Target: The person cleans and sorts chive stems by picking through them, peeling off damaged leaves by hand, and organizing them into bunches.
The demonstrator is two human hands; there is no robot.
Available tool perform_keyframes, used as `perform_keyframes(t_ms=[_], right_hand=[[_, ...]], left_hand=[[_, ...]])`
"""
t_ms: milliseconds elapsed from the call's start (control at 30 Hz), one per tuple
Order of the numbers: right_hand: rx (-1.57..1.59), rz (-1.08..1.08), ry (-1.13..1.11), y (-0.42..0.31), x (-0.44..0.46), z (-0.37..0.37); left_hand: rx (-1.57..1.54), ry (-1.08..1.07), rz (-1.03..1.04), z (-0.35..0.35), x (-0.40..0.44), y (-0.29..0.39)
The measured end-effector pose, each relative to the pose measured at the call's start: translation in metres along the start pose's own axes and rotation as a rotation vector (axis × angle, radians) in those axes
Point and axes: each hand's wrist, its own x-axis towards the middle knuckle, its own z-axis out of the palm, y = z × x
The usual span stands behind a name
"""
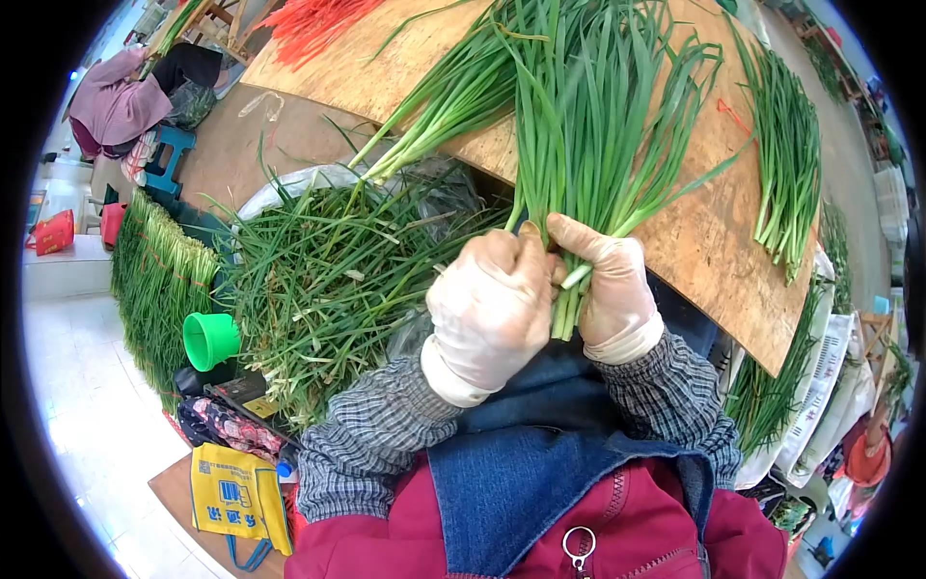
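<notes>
My gloved right hand (617,289) is closed around the pale stem ends of a bunch of garlic chives (593,125). The green leaves fan out away from me over the wooden board (714,241). Close beside it, my gloved left hand (494,304) pinches at stems on the bunch's left side, thumb and fingers together near the right thumb. Part of what the left fingers grip is hidden behind the hand. More loose chives (444,111) lie on the board to the left, stems toward me. A tied bundle of chives (783,159) rests along the right edge.
Left of my hands, a big heap of loose leaves and trimmings (328,270) fills a plastic-lined container. Beyond it stand bundled chives (159,289) and a green bucket (209,341). Red ties (313,29) lie at the board's far end. Another person (121,101) sits far left.
</notes>
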Motion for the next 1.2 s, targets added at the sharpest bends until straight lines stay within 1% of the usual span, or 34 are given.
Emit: perform_keyframes(t_ms=[33, 67, 133, 200, 233, 267, 333, 400, 467, 500, 533, 567, 600, 700, 767, 800, 900, 933, 1000, 1067, 1100, 1133, 1200], right_hand=[[0.022, -0.010, 0.010, 0.000, 0.000, 0.001], [0.043, -0.020, 0.020, -0.001, 0.000, 0.002], [0.120, 0.073, -0.027, -0.003, 0.000, -0.003], [0.155, 0.124, -0.068, 0.000, 0.003, -0.009], [0.105, 0.105, -0.033, 0.000, 0.003, -0.007], [0.054, 0.083, 0.003, 0.001, 0.004, -0.005], [0.000, 0.055, 0.055, 0.001, 0.004, -0.003], [-0.010, 0.045, 0.083, 0.001, 0.004, -0.002], [0.008, -0.012, 0.079, 0.003, 0.001, 0.002], [0.016, -0.043, 0.076, 0.004, -0.001, 0.004], [0.023, -0.073, 0.075, 0.004, -0.002, 0.005], [0.046, -0.093, 0.026, 0.007, 0.001, -0.001], [0.051, -0.100, 0.058, 0.009, 0.002, -0.002], [0.060, -0.087, 0.125, 0.011, 0.004, -0.002], [0.057, -0.034, 0.129, 0.009, 0.004, -0.004], [0.032, -0.045, 0.128, 0.009, 0.004, -0.004], [-0.056, -0.053, 0.128, 0.007, 0.002, -0.004], [-0.092, -0.038, 0.131, 0.005, 0.000, -0.004], [-0.103, -0.029, 0.126, 0.001, -0.002, -0.004], [-0.061, -0.044, 0.098, -0.003, -0.001, -0.004], [-0.087, -0.031, 0.106, -0.003, 0.000, -0.005], [-0.084, -0.047, 0.101, -0.001, -0.001, -0.005], [-0.081, -0.083, 0.088, 0.002, -0.003, -0.003]], left_hand=[[0.032, 0.056, 0.069, 0.003, -0.001, -0.001], [0.035, 0.055, 0.089, 0.003, -0.001, -0.001], [0.043, 0.052, 0.126, 0.001, -0.001, -0.002], [-0.069, 0.170, 0.161, 0.004, -0.003, -0.007], [-0.125, 0.228, 0.178, 0.005, -0.004, -0.009], [-0.143, 0.254, 0.154, 0.000, -0.006, -0.008], [-0.259, 0.292, 0.018, -0.009, -0.011, -0.007], [-0.301, 0.249, -0.041, -0.007, -0.012, -0.017], [-0.319, 0.208, -0.052, 0.003, -0.010, -0.017], [-0.320, 0.112, -0.074, 0.003, -0.009, -0.014], [-0.313, 0.007, -0.148, 0.000, -0.006, -0.009], [-0.319, -0.017, -0.149, 0.003, -0.006, -0.010], [-0.324, -0.041, -0.150, 0.006, -0.005, -0.012], [-0.296, -0.035, -0.115, 0.006, -0.002, -0.009], [-0.306, 0.049, -0.073, 0.010, -0.004, -0.010], [-0.312, 0.088, -0.049, 0.012, -0.005, -0.011], [-0.332, 0.025, -0.065, 0.007, -0.006, -0.012], [-0.401, 0.058, 0.015, 0.000, -0.005, -0.014], [-0.623, 0.230, -0.035, -0.007, -0.015, -0.016], [-0.999, 0.306, -0.238, -0.026, -0.012, -0.011], [-1.068, 0.371, -0.521, -0.032, -0.008, -0.004], [-1.110, 0.259, -0.593, -0.035, -0.006, -0.014], [-0.979, 0.026, -0.781, -0.033, 0.006, -0.009]])
